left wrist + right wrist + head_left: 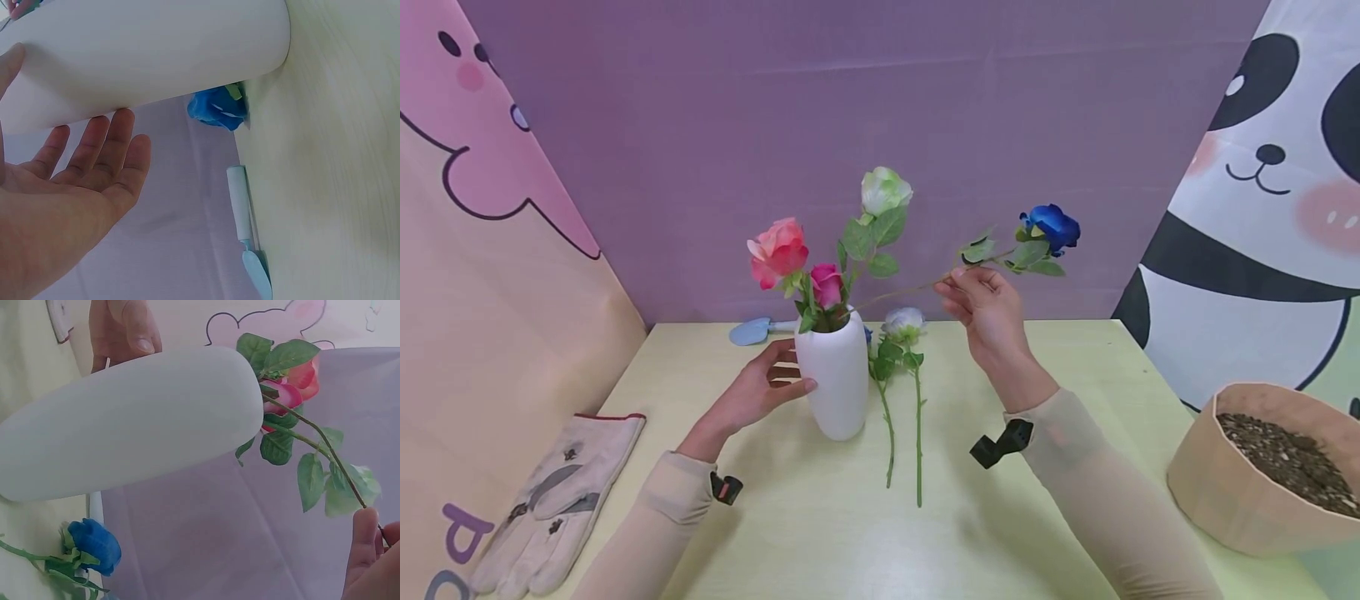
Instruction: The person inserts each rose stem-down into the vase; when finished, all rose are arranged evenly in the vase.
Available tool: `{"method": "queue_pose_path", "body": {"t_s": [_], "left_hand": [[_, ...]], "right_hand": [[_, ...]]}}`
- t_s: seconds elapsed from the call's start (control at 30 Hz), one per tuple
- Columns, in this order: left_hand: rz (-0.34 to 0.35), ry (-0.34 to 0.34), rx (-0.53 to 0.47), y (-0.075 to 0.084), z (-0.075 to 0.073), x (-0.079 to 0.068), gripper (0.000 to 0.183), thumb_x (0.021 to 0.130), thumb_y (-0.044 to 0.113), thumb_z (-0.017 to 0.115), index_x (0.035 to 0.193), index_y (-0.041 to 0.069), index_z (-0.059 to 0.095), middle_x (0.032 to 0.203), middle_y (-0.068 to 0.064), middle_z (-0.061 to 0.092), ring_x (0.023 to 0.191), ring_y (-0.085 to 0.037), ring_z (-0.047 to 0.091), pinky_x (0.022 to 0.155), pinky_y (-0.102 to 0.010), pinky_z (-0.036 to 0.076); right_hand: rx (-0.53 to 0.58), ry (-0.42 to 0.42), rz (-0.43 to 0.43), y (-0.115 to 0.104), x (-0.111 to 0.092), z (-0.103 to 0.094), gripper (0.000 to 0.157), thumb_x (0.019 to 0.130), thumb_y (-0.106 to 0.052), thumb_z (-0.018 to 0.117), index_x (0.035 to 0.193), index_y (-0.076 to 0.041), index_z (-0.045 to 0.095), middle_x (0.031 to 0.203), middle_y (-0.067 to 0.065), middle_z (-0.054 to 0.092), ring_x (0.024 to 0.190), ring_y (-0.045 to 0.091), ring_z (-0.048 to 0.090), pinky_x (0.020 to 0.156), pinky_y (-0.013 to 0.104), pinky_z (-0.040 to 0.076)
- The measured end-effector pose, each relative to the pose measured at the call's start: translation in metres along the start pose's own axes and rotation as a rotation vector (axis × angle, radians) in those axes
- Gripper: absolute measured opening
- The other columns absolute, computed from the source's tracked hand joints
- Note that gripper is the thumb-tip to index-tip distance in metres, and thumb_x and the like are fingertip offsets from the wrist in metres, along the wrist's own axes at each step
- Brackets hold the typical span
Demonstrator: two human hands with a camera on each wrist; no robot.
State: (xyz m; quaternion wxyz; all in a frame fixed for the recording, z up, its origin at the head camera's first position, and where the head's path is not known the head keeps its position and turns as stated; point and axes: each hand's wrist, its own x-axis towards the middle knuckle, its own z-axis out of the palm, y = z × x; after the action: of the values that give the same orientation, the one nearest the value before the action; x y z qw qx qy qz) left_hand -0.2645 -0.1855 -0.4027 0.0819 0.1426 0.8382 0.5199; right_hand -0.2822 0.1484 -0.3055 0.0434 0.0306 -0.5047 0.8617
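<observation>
A white vase (832, 379) stands on the table, holding a coral rose (778, 252), a magenta rose (827, 285) and a pale green-white rose (884, 191). My left hand (763, 387) steadies the vase from its left side, thumb in front and fingertips (122, 119) against the far wall. Up to the right, my right hand (988, 312) pinches the stem of a blue rose (1052, 228) just below its leaves. That stem slants down leftward to the vase mouth, its lower end hidden there. In the right wrist view the stem (340, 462) runs from the mouth to the fingertips.
Right of the vase lie a whitish rose (904, 323) and a second blue rose (97, 547). Behind the vase is a light-blue trowel (751, 331). Work gloves (561, 500) rest at the left edge, and a soil-filled pot (1217, 475) stands at the right.
</observation>
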Motion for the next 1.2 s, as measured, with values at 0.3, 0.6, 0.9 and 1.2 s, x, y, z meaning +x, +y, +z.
{"method": "queue_pose_path", "body": {"t_s": [0.3, 0.6, 0.9, 1.2], "left_hand": [[-0.003, 0.003, -0.007, 0.001, 0.000, 0.000, 0.080, 0.087, 0.040, 0.077, 0.150, 0.015, 0.034, 0.143, -0.013, 0.049, 0.132, -0.039, 0.053, 0.103, -0.049, 0.054], [0.025, 0.002, -0.013, 0.006, 0.000, -0.002, 0.077, 0.089, 0.036, 0.076, 0.150, 0.015, 0.035, 0.142, -0.014, 0.051, 0.131, -0.040, 0.054, 0.102, -0.048, 0.054], [0.022, 0.002, -0.001, 0.006, 0.001, -0.003, 0.076, 0.090, 0.037, 0.075, 0.150, 0.014, 0.035, 0.142, -0.014, 0.051, 0.131, -0.039, 0.054, 0.103, -0.048, 0.053], [0.020, 0.002, -0.008, 0.006, 0.002, -0.005, 0.075, 0.090, 0.035, 0.075, 0.150, 0.015, 0.035, 0.141, -0.014, 0.051, 0.130, -0.037, 0.055, 0.103, -0.048, 0.054]], "right_hand": [[-0.149, -0.021, -0.071, 0.009, 0.004, 0.014, 0.012, 0.097, -0.015, 0.066, 0.100, -0.013, 0.054, 0.090, -0.005, 0.072, 0.080, 0.007, 0.074, 0.069, 0.023, 0.060], [-0.273, -0.030, -0.092, 0.018, 0.006, 0.026, 0.012, 0.097, -0.018, 0.066, 0.101, -0.013, 0.056, 0.090, -0.004, 0.074, 0.078, 0.008, 0.074, 0.065, 0.023, 0.060], [-0.308, -0.080, -0.106, 0.025, 0.004, 0.038, 0.010, 0.096, -0.014, 0.067, 0.098, -0.012, 0.058, 0.085, -0.004, 0.073, 0.076, 0.010, 0.073, 0.067, 0.028, 0.062], [-0.358, -0.124, -0.067, 0.034, 0.002, 0.049, 0.011, 0.094, -0.014, 0.070, 0.098, -0.010, 0.060, 0.086, -0.005, 0.072, 0.077, 0.009, 0.074, 0.071, 0.029, 0.062]]}}
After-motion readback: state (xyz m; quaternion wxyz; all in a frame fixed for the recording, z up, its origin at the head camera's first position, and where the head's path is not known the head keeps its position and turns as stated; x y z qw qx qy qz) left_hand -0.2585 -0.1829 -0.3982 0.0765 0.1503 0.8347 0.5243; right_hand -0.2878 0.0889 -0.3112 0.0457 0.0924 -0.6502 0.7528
